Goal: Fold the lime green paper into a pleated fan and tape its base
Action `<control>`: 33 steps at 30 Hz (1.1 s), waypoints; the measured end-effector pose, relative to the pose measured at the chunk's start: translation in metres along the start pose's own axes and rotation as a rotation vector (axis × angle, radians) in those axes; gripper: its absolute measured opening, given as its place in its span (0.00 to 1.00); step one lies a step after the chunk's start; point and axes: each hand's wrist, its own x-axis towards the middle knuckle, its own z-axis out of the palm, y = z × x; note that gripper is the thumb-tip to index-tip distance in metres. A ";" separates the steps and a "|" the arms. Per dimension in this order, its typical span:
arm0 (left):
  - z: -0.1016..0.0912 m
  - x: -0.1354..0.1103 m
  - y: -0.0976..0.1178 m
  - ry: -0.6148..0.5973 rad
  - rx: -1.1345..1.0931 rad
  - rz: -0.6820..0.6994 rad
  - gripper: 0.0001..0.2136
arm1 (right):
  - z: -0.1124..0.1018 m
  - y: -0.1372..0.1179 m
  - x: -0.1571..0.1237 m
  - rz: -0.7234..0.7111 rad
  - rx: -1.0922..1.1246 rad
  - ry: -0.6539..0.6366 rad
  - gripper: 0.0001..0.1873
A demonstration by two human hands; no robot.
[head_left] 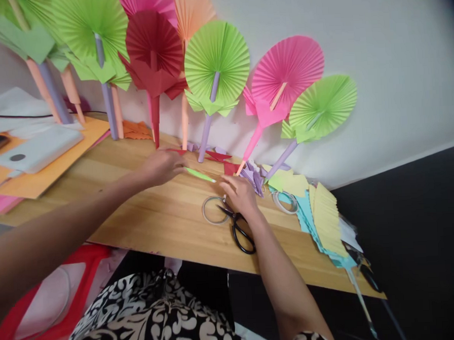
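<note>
A narrow bright green paper strip (199, 174) stretches between my hands, just above the wooden table. My left hand (166, 165) pinches its left end. The strip's pale right tip reaches the fingertips of my right hand (240, 193), whose fingers are curled; what they grip is hidden. Beneath the right hand lie black-handled scissors (242, 234), partly covered by the wrist. Their blades point toward a roll of clear tape (214, 211), which lies flat just left of them.
Pleated paper fans on stick handles lean against the wall, including a green fan (228, 53), a pink fan (301, 59) and a dark red fan (159, 36). Another tape roll (285, 203) and yellow paper (326, 215) lie right. A white phone-like device (43, 146) rests left on orange sheets.
</note>
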 end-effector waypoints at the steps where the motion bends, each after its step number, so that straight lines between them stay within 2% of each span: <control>1: 0.000 -0.012 -0.007 0.017 -0.006 -0.023 0.12 | -0.001 0.001 0.001 0.011 0.013 0.013 0.15; 6: 0.009 -0.063 -0.032 -0.039 -0.031 -0.007 0.17 | -0.002 0.005 0.002 0.053 0.039 0.030 0.16; 10: 0.009 -0.072 -0.030 -0.032 -0.014 -0.042 0.20 | 0.001 0.006 0.003 0.090 0.036 0.011 0.16; 14: 0.004 -0.069 -0.016 -0.027 0.042 -0.065 0.23 | -0.003 0.008 0.004 0.132 0.036 0.034 0.15; 17: 0.003 -0.069 0.002 -0.011 0.125 -0.062 0.25 | -0.007 0.010 0.005 0.178 0.037 0.055 0.16; 20: 0.007 -0.070 0.027 0.046 0.135 -0.001 0.20 | -0.011 0.012 0.009 0.226 0.021 0.060 0.19; 22: 0.012 -0.070 0.046 0.058 0.131 0.086 0.16 | -0.014 0.014 0.012 0.251 -0.001 0.038 0.21; 24: 0.017 -0.070 0.064 0.005 0.112 0.179 0.14 | -0.023 0.017 0.011 0.260 -0.030 -0.018 0.20; 27: 0.024 -0.064 0.083 -0.030 0.021 0.266 0.12 | -0.048 0.017 -0.004 0.231 -0.070 -0.154 0.14; 31: 0.034 -0.044 0.094 -0.098 -0.061 0.291 0.11 | -0.084 0.003 -0.052 0.125 -0.197 -0.417 0.07; 33: 0.043 -0.030 0.096 -0.129 -0.084 0.253 0.10 | -0.090 -0.007 -0.076 0.102 -0.234 -0.497 0.13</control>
